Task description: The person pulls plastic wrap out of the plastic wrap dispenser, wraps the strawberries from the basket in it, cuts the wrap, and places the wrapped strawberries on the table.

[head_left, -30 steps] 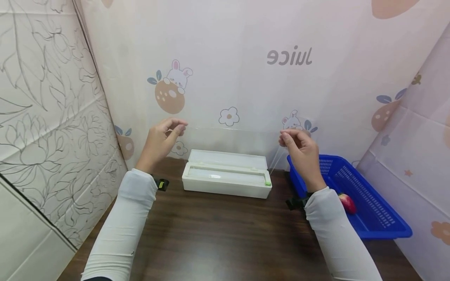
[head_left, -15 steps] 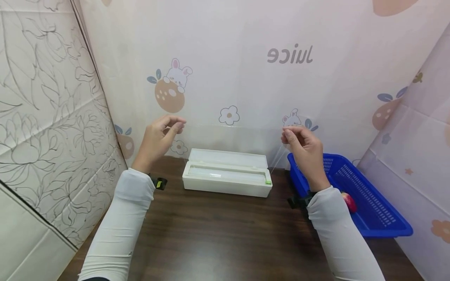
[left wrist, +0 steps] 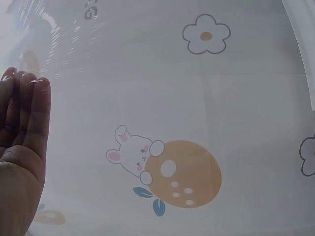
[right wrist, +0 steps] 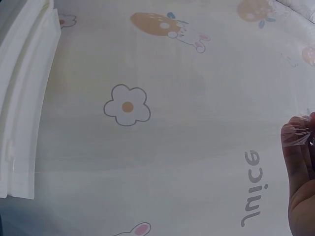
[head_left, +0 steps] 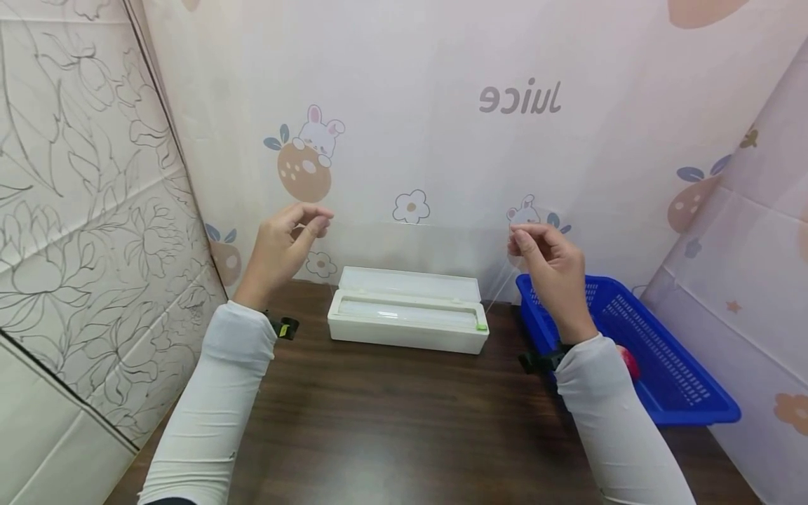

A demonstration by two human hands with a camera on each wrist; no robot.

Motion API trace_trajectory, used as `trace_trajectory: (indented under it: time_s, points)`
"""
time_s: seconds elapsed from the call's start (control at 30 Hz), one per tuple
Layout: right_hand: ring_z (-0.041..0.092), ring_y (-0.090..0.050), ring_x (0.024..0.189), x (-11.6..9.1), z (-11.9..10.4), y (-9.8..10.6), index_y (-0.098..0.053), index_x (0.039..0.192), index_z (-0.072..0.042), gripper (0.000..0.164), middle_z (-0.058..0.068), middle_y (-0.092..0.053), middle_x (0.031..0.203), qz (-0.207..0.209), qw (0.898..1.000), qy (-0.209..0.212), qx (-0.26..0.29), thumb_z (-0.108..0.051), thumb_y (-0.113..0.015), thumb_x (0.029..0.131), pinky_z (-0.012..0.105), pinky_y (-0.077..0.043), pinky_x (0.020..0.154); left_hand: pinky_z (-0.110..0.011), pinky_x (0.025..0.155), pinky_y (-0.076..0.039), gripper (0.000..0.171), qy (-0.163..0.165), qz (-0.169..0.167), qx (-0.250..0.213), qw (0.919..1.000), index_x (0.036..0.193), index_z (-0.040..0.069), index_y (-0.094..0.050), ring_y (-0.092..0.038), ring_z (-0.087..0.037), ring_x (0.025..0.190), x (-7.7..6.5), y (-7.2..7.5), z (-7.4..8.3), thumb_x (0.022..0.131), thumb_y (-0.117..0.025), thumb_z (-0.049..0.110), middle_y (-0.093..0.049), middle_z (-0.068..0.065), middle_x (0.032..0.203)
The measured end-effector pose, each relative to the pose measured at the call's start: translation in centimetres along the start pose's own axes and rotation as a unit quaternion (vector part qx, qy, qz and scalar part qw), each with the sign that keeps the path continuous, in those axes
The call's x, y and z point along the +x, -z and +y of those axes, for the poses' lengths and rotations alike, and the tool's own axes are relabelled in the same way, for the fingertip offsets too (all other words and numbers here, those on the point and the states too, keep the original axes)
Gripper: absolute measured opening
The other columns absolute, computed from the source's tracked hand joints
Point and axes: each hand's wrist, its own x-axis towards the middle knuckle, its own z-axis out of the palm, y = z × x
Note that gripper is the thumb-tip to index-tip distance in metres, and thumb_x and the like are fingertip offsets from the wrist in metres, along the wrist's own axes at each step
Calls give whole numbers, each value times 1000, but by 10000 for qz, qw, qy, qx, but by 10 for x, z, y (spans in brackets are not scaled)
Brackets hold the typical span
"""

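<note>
A clear sheet of cling film (head_left: 419, 245) stretches between my two raised hands, its top edge a thin bright line. My left hand (head_left: 284, 245) pinches the left corner between thumb and fingers. At the right corner, my right hand (head_left: 555, 280) pinches the film in the same way; wrinkles run from those fingertips in the right wrist view. Below and between the hands stands a white cling film dispenser box (head_left: 407, 337) with its lid (head_left: 410, 284) tipped back. A green slider (head_left: 482, 327) sits at its right end. The film's side edge slants down towards the box.
A blue plastic basket (head_left: 726, 414) stands to the right, partly behind my right forearm, with a red apple (head_left: 629, 362) in it. Patterned wall sheets rise behind and on both sides of the dark wooden table (head_left: 398, 414).
My right hand has moved slightly right and up. My left hand has drifted slightly left and up, so the hands are farther apart; both still hold the film.
</note>
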Motion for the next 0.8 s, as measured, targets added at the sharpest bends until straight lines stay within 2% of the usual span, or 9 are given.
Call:
trace_trajectory:
  time_s: [0.37,0.6,0.8]
  points:
    - [18,-66,90,0,-5,3,-69,116,0,25,7,-68,99,84,9998,187,42,-18,-59,102,18,-53,84,-18,71,-53,17,-64,119,70,9999,109,3,-70,-62,-11,85,2,3,10,102,-60,14,-69,-4,95]
    - [18,-66,91,-2,-7,4,-69,117,1,25,6,-68,99,131,9997,181,101,-18,-59,102,19,-53,85,-23,71,-55,17,-144,211,46,9997,108,2,-71,-63,-11,84,2,2,11,102,-60,14,-70,-4,96]
    - [18,-65,90,-1,-10,5,-69,116,2,24,7,-68,98,150,9995,239,141,-16,-59,102,19,-53,84,-20,70,-54,15,-260,290,25,9992,107,2,-71,-64,-11,84,3,3,13,101,-61,12,-70,-4,96]
